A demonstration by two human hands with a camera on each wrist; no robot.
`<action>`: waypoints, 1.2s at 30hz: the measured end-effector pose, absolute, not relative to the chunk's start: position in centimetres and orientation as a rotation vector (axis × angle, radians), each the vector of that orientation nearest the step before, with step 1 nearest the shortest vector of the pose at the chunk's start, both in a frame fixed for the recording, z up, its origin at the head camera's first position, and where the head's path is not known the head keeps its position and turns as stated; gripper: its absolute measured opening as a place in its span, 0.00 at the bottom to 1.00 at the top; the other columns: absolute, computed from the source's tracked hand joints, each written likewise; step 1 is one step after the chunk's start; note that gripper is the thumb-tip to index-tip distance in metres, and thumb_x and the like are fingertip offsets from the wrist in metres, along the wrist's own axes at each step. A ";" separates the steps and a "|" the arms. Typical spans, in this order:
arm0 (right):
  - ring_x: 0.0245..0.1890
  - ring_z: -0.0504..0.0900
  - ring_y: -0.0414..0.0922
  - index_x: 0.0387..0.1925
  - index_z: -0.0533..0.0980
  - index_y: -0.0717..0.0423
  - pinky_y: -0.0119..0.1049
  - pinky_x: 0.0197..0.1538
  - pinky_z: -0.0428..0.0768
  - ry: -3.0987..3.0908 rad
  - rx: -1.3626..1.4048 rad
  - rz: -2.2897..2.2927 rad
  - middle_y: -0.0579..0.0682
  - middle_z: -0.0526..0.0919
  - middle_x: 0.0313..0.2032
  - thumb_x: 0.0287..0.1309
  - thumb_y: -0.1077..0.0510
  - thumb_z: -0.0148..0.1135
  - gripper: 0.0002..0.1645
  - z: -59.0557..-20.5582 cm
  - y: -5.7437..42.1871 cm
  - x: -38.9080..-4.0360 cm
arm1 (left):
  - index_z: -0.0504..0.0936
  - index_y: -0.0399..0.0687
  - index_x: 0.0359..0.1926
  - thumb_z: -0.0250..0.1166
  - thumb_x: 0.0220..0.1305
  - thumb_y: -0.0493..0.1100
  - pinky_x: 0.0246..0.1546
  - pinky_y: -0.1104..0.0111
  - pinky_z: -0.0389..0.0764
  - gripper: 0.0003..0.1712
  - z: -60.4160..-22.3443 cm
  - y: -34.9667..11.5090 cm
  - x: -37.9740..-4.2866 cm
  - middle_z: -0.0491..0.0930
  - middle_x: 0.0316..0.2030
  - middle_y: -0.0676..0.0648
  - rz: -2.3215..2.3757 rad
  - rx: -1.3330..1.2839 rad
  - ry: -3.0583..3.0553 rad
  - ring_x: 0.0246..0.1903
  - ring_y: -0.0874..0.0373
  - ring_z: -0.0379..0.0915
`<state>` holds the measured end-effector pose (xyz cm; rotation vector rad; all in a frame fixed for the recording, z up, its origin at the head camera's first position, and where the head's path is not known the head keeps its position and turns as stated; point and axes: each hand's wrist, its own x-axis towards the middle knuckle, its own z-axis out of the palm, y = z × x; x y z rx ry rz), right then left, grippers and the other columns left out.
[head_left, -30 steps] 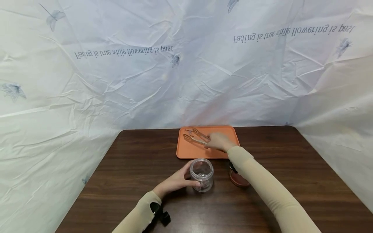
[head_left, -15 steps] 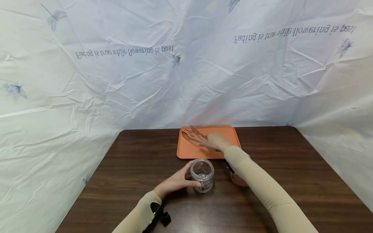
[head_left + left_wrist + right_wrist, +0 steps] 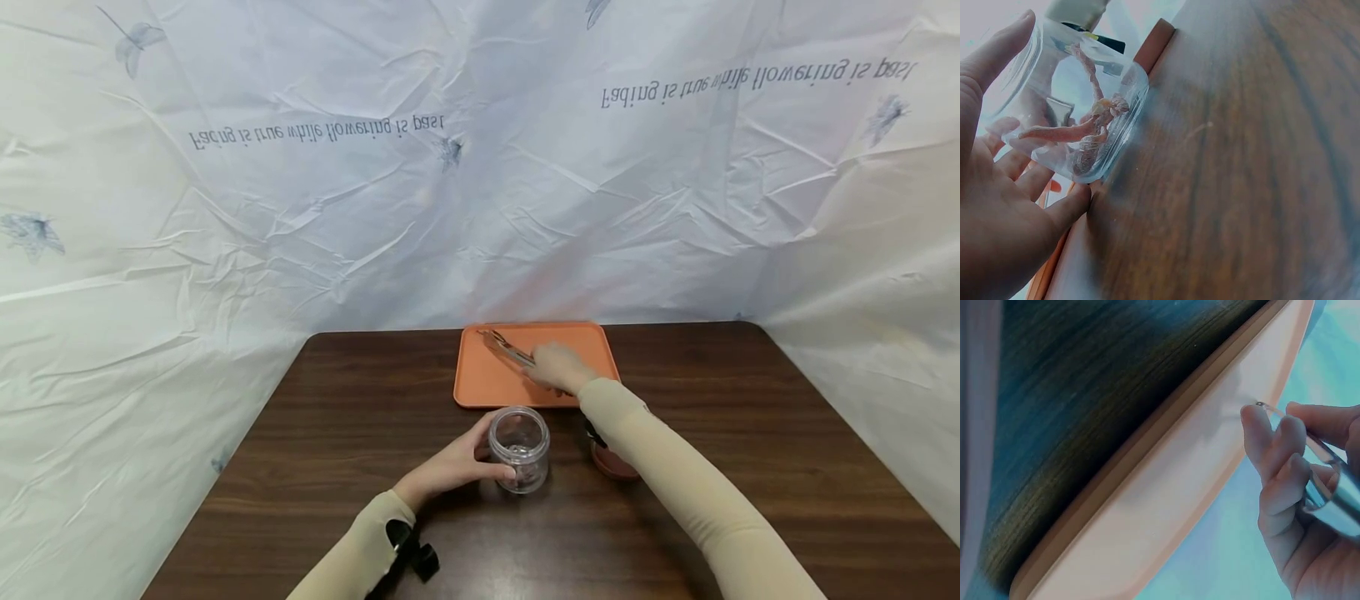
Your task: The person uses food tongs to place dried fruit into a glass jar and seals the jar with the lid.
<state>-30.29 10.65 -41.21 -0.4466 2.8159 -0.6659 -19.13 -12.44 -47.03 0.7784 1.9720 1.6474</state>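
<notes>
My left hand [image 3: 453, 468] grips the side of a clear, lidless jar [image 3: 531, 473] standing on the table. Inside it, the left wrist view shows pinkish, branched, wrinkled pieces [image 3: 1060, 133] at the bottom. Over the orange tray [image 3: 480, 385], my right hand [image 3: 558, 367] holds metal tongs [image 3: 516, 353], fingers curled round the arms. The tong arms are squeezed close together, their tips at the tray's far left corner. A small thin thing [image 3: 482, 332] shows right at those tips, too small to make out.
A reddish-brown round lid [image 3: 617, 467] lies right of the jar, partly under my right forearm in the head view. The dark wooden table [image 3: 337, 433] ends at a white printed sheet [image 3: 360, 208] hung behind the tray and along both sides.
The tongs' arms, spread wide before, have come together at the tray's far left corner. My right hand has shifted slightly left since a second ago. The left hand and jar stay put.
</notes>
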 end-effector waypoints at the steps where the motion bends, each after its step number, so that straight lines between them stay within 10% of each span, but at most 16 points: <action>1: 0.16 0.79 0.49 0.44 0.77 0.58 0.35 0.15 0.70 2.814 -0.460 -0.667 0.56 0.82 0.23 0.74 0.50 0.57 0.14 -41.2 10.7 -30.2 | 0.54 0.71 0.77 0.74 0.63 0.48 0.60 0.60 0.73 0.49 -47.0 -12.4 -19.1 0.63 0.71 0.51 1.646 0.775 1.972 0.66 0.54 0.67; 36: 0.09 0.64 0.42 0.56 0.75 0.55 0.36 0.13 0.64 2.749 -0.543 -1.010 0.52 0.76 0.18 0.75 0.43 0.53 0.22 -35.2 16.0 -29.3 | 0.55 0.67 0.78 0.74 0.62 0.45 0.61 0.60 0.72 0.50 -47.2 -12.4 -19.2 0.64 0.70 0.49 1.654 0.784 1.977 0.65 0.52 0.68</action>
